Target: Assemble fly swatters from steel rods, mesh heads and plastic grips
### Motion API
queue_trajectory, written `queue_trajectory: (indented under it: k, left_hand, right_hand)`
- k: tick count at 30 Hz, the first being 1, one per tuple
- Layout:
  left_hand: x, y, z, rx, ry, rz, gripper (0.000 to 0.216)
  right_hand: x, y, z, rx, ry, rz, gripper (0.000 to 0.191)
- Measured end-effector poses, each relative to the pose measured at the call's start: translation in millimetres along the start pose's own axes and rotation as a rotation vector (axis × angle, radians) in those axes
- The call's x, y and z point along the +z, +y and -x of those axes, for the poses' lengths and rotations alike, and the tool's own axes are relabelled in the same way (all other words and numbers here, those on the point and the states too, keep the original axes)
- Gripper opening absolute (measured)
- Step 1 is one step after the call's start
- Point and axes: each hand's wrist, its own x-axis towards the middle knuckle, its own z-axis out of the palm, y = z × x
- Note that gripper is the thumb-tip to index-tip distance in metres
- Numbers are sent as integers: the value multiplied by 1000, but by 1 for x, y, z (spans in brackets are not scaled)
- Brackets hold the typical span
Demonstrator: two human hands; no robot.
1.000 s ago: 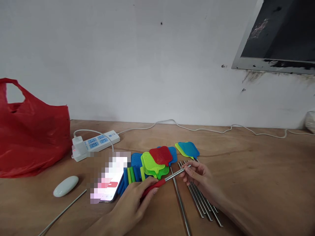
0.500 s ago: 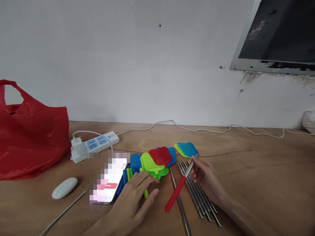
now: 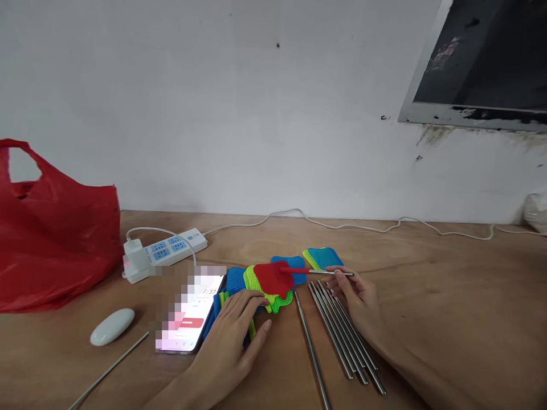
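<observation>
My right hand [image 3: 352,293] pinches the bare end of a steel rod with a red grip [image 3: 297,271]. That rod lies nearly level, its red end over a red mesh fly swatter head [image 3: 273,278]. Under and around the red head are a yellow-green head [image 3: 253,278], a green one and blue heads [image 3: 236,280]. My left hand [image 3: 235,322] lies with fingers stretched over several blue, green and yellow grips [image 3: 217,304], which it partly hides. A single steel rod [image 3: 313,350] and a row of several steel rods [image 3: 346,333] lie below my right hand.
A lit phone [image 3: 194,313] leans left of the grips. Further left are a white oval object [image 3: 112,327], a power strip [image 3: 164,253] with a charger, and a red plastic bag [image 3: 55,239]. Blue and yellow heads [image 3: 325,257] lie behind my right hand. A white cable [image 3: 342,227] runs along the wall.
The red-gripped rod has swung from slanting toward me to nearly level, its red end now over the red head. That head has shifted slightly left and toward me; my left hand barely moved.
</observation>
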Motion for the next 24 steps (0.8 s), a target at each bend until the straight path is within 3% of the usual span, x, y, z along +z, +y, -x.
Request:
queue_trajectory:
  k: [4, 10, 15, 18, 24]
  left_hand:
    - [6, -7, 2, 23, 12, -69, 27]
    - [9, -11, 2, 112, -1, -178, 49]
    - [7, -11, 2, 101, -23, -176, 40]
    - [11, -15, 2, 77, -37, -202, 49]
    - [16, -20, 3, 66, -70, -246, 70]
  right_hand:
    - [-2, -6, 2, -9, 9, -13, 40]
    - [-2, -15, -1, 68, 80, -215, 43]
    - [-1, -22, -2, 186, 119, -342, 40]
    - [0, -19, -1, 225, 148, -363, 40]
    - [4, -13, 4, 254, 70, -315, 40]
